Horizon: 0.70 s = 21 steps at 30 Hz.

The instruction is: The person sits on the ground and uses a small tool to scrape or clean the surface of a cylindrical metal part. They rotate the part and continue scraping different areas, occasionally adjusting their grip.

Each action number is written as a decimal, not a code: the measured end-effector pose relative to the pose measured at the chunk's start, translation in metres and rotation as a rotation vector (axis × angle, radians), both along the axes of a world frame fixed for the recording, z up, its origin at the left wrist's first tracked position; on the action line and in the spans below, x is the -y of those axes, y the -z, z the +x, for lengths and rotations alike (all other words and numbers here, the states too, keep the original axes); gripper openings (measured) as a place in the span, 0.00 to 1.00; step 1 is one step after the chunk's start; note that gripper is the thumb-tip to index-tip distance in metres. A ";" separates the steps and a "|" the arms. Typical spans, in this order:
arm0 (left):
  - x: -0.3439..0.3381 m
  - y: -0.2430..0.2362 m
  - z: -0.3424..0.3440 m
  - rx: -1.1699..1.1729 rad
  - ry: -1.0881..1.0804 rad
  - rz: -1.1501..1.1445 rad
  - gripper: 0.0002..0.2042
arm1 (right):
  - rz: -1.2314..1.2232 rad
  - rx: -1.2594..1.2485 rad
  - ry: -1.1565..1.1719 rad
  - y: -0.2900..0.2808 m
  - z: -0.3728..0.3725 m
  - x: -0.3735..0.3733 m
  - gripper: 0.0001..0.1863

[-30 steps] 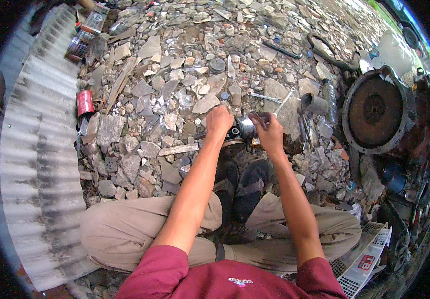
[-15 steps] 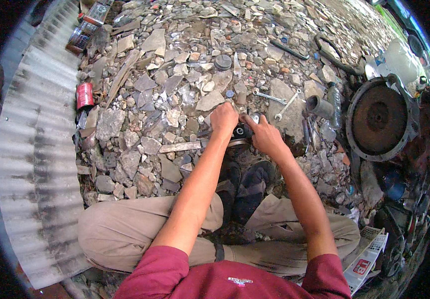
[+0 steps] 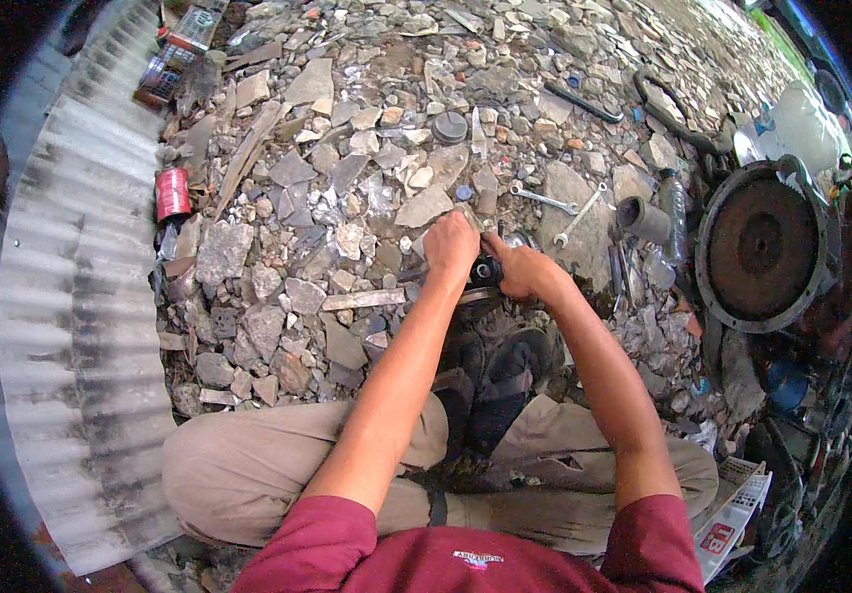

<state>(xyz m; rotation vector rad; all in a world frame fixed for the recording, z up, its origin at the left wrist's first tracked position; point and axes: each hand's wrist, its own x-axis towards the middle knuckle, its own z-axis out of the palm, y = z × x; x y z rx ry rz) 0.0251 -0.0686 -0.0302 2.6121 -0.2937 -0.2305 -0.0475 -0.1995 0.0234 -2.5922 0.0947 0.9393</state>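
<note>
A black metal part [image 3: 485, 272] with a round opening and a disc-like lower rim sits on the rubble just beyond my shoes. Over its left side my left hand [image 3: 452, 243] is closed in a fist; whatever it grips is hidden. From the right, my right hand [image 3: 525, 269] wraps its fingers around the black part, the index finger stretched toward my left hand. Beyond my right hand lie two wrenches, a combination wrench [image 3: 546, 201] and another wrench [image 3: 581, 214], on a flat stone.
Broken stone covers the ground. To the right stand a short pipe piece [image 3: 643, 219], a plastic bottle [image 3: 673, 203] and a large rusty round housing [image 3: 762, 245]. Corrugated sheeting [image 3: 85, 326] borders the left, beside a red can [image 3: 172, 193]. A black hose [image 3: 678, 124] lies far right.
The whole view has shifted slightly, so things appear a little lower and to the right. Both hands stay at the black part, with the right hand's fingers slightly more curled.
</note>
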 end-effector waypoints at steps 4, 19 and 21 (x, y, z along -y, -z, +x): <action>-0.010 0.001 0.002 -0.019 -0.022 0.021 0.11 | 0.051 0.015 -0.072 -0.029 -0.022 -0.002 0.50; 0.003 0.001 0.000 -0.038 -0.047 -0.014 0.17 | 0.029 0.049 0.014 0.004 -0.018 0.006 0.58; 0.004 0.004 -0.001 -0.025 -0.034 -0.016 0.17 | -0.001 0.059 0.010 0.010 -0.017 0.006 0.59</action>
